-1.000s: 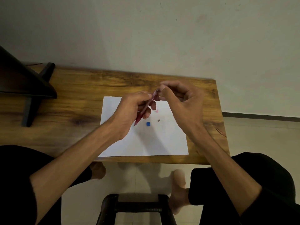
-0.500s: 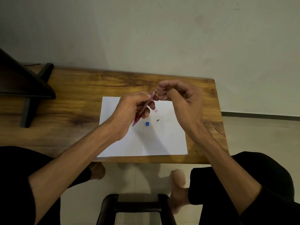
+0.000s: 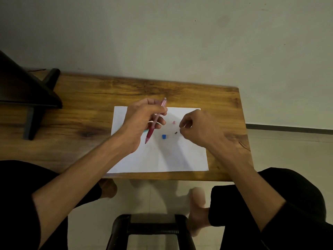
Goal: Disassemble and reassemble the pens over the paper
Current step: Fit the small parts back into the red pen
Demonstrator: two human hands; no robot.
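The left hand (image 3: 142,117) grips the red translucent plastic pen barrel (image 3: 155,121) with fingers and thumb curled round its middle. The barrel's long axis runs diagonally: the tip points down and toward the person, the pale upper end points away toward the wall. It is held above the white sheet of paper (image 3: 162,156) on the wooden table (image 3: 86,98).

The right hand (image 3: 200,129) hovers low over the paper, fingers curled with thumb and forefinger drawn together; whether they pinch a part cannot be told.

Three loose parts lie on the paper between the hands: a small pink cap piece (image 3: 174,122), a small blue plastic piece (image 3: 163,136) and a small dark cylindrical piece (image 3: 176,132). The dark piece lies just left of the right fingertips and is the nearest part. The right hand is judged nearer to all three parts than the left, so the next pickup probably falls to it.
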